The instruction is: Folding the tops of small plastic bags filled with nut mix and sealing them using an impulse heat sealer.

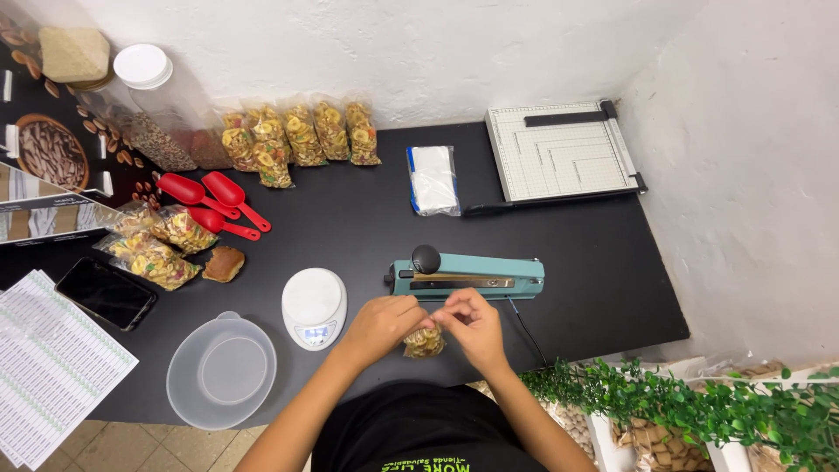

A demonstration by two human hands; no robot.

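Both hands are meeting at the near edge of the black tabletop, just in front of the person's body. The left hand and the right hand are each pinching, with fingers curled in and fingertips nearly touching one another, the top of a small clear bag of dried fruit chips. The bag is hanging just below and between the two hands, its body showing under the fingertips; whether its mouth is open or folded over cannot be told, as the fingers are covering it.

Directly beyond the hands, a teal heat sealer with a black knob is lying across the tabletop, close to the knuckles but apparently not touching them. To the left of the left hand a small white scale is sitting, and further left a clear plastic bowl. Beyond that, a dark phone and a printed sheet are lying at the left edge.

Further back, three red scoops are resting beside filled bags of fruit chips. A row of filled bags is leaning against the white wall, near a clear packet of white material and a paper cutter at the right rear.
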